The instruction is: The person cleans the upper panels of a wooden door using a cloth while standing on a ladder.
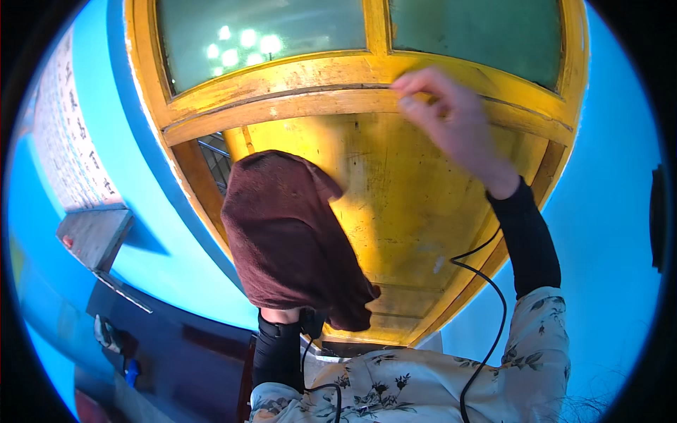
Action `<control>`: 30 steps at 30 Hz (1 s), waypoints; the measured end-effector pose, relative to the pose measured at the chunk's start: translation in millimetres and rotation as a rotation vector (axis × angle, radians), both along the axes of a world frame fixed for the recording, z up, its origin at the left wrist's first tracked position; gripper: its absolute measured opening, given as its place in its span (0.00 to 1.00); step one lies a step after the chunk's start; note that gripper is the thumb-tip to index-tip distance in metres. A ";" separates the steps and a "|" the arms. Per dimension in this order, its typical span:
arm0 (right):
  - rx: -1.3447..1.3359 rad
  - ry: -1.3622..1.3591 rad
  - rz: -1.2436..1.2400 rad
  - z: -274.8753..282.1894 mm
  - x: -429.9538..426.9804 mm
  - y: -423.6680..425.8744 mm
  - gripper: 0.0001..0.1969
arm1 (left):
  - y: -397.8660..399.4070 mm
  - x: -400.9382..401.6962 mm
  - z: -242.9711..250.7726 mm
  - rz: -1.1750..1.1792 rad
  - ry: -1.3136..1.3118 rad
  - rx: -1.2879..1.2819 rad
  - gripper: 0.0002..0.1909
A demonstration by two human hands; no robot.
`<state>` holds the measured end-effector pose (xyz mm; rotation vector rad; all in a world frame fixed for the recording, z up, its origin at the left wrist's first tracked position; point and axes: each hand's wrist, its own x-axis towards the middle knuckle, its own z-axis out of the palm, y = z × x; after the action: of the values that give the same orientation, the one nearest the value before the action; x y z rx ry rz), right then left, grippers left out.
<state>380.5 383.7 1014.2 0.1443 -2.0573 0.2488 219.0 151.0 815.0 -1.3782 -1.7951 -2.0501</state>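
Note:
A dark brown cloth (pixel 285 227) is draped over my left hand, so only a strip of bare wrist (pixel 279 315) shows beneath it. The fingers are hidden, and their grip cannot be seen. In front of the cloth stands a yellow wooden door (pixel 418 201) in a yellow frame. My right hand (pixel 449 116), blurred, is raised at the wooden crossbar (pixel 296 103) above the door. Its fingers are bent, with thumb and forefinger apart and nothing visible between them. Whether the fingertips touch the wood is unclear.
Glass panes (pixel 470 37) sit above the crossbar, with lights reflected on the left one. A gap shows at the door's left side. A small grey shelf (pixel 98 232) juts from the blue wall (pixel 174 280). A black cable (pixel 500 301) hangs by my right arm.

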 end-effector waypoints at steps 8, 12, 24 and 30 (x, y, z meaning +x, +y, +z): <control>0.563 0.605 -0.719 34.5 50.3 92.1 0.07 | 47.5 -67.3 21.1 0.318 0.142 0.453 0.26; 0.508 0.521 -0.727 22.2 64.3 106.6 0.07 | 66.5 -113.2 114.7 0.371 0.277 0.861 0.16; 0.397 0.505 -0.686 14.1 62.6 124.1 0.07 | 27.9 -224.7 104.7 1.162 0.414 0.317 0.29; 0.418 0.483 -0.760 12.4 69.1 133.1 0.08 | 59.3 -174.3 130.1 0.894 0.370 0.493 0.22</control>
<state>449.6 516.8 1026.5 -0.2991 -1.5231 -0.6295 44.7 210.3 945.0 -0.5820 -1.2631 -1.4646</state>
